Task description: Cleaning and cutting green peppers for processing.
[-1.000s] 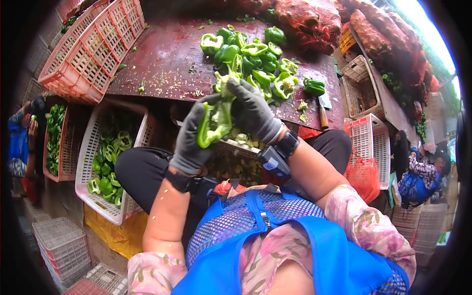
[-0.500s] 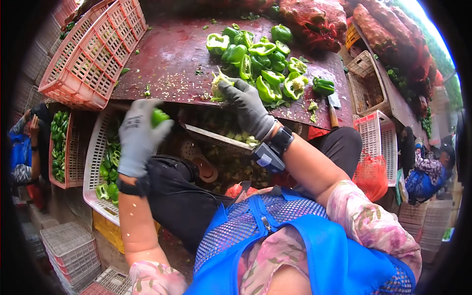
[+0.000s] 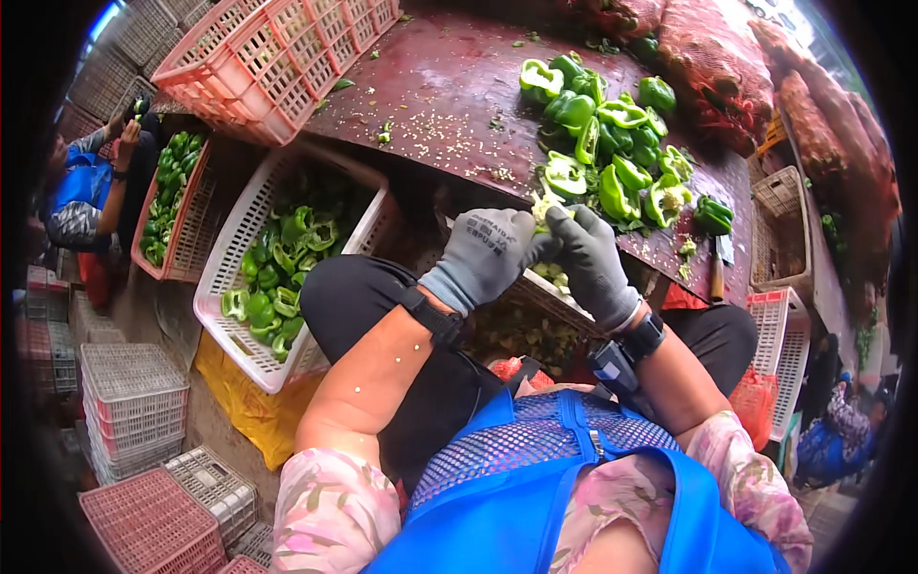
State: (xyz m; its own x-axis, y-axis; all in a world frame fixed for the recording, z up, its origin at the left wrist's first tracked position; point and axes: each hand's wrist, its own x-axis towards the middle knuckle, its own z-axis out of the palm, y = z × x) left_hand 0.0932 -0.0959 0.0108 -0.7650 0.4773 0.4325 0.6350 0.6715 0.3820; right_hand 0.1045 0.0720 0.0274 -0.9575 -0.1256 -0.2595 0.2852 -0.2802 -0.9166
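Note:
My gloved left hand [image 3: 486, 253] and gloved right hand [image 3: 588, 263] meet over the near edge of the table. Both have their fingers closed around a bell pepper piece [image 3: 545, 207] whose pale, seedy core sticks up between them; most of the piece is hidden by the gloves. Just beyond, on the dark red table [image 3: 430, 86], lies a heap of green bell peppers [image 3: 617, 143], many halved with white insides showing. To the right of the heap is a whole green pepper [image 3: 712, 215], with a knife [image 3: 719, 268] close beside it. Pale seeds are scattered over the tabletop.
A white crate [image 3: 225, 263] of pepper halves stands left of my knee. A pink crate [image 3: 273, 67] rests tilted on the table's left end. Filled red mesh sacks [image 3: 717, 67] lie at the back right. Stacked crates [image 3: 134, 392] and another person [image 3: 86, 196] are at left.
My left hand has moved right from over the white crate to the right hand, and the green piece it had is gone from it. The view has shifted left.

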